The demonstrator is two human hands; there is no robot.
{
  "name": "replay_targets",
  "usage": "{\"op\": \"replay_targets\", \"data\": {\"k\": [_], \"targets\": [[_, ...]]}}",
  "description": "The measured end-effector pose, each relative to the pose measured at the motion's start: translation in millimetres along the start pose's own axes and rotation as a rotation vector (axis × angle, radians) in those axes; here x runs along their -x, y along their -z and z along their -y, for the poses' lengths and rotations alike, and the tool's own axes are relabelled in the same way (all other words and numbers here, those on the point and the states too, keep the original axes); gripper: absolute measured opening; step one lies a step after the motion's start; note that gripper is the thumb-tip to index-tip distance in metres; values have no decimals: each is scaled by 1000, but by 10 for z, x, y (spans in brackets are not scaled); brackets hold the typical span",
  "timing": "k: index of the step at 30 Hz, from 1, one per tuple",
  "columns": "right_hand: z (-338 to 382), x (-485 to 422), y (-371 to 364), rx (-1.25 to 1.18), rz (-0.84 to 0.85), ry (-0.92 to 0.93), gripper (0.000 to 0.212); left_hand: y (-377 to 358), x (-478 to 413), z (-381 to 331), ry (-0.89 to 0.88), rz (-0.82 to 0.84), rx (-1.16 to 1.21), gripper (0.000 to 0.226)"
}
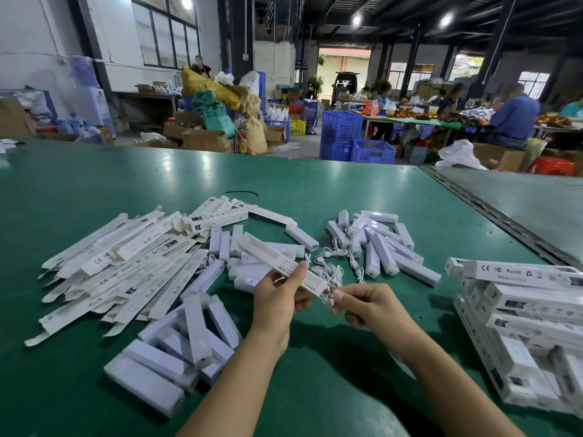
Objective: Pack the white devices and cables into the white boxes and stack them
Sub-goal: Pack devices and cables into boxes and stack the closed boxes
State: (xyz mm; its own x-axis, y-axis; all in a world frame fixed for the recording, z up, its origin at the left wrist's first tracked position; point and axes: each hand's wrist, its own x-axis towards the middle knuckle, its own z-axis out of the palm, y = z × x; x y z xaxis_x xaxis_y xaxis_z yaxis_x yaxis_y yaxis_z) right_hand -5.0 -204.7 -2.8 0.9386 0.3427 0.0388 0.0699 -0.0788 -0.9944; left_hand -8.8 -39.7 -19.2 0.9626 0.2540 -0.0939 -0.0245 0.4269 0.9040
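My left hand [277,299] grips the white box [268,255], right hand [370,307] pinches its near end; closing that end looks next.

Matt card boxes [116,263] on glossy green table [315,190].

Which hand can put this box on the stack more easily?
Probably the right hand. It pinches the near end of the box, and the stack of boxes lies on its side of the table. The left hand grips the box's middle and would have to cross over.
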Motion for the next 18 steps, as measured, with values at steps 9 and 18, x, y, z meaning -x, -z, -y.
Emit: {"op": "replay_targets", "data": {"k": [9,18], "targets": [[-121,-30,-27,308,-298,212,22,-16,11,20,6,3,-47,23],[-184,-31,-109,312,-244,231,21,-72,72,60,39,76,-92,28]]}}
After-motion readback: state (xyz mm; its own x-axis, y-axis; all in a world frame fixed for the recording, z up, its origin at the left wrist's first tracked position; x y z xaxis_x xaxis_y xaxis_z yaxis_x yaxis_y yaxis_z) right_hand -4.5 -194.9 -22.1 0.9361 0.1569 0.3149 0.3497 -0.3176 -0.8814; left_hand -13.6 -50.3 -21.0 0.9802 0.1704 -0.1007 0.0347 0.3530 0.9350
